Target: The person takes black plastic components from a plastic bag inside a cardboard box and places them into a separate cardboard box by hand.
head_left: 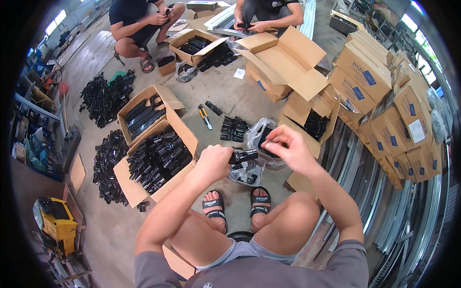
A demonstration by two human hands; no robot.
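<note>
My left hand (214,162) is closed round one end of a black tubular part (246,156), which points to the right. To its right, my right hand (289,150) is raised above the clear plastic bags, thumb and fingers pinched together. Whatever it may hold is too small to make out. Below the tubular part lies a clear bag with small black pieces (247,174). Another clear bag (261,134) with black pieces stands just behind, partly hidden by my right hand. A row of similar black parts (234,128) lies on the floor beside it.
An open carton (185,132) full of black parts stands at the left, with piles (109,165) of them alongside. A yellow-handled utility knife (204,116) lies mid-floor. Open cartons (285,57) and stacked boxes (365,72) are at the right. Two people (269,17) sit opposite, handling black parts.
</note>
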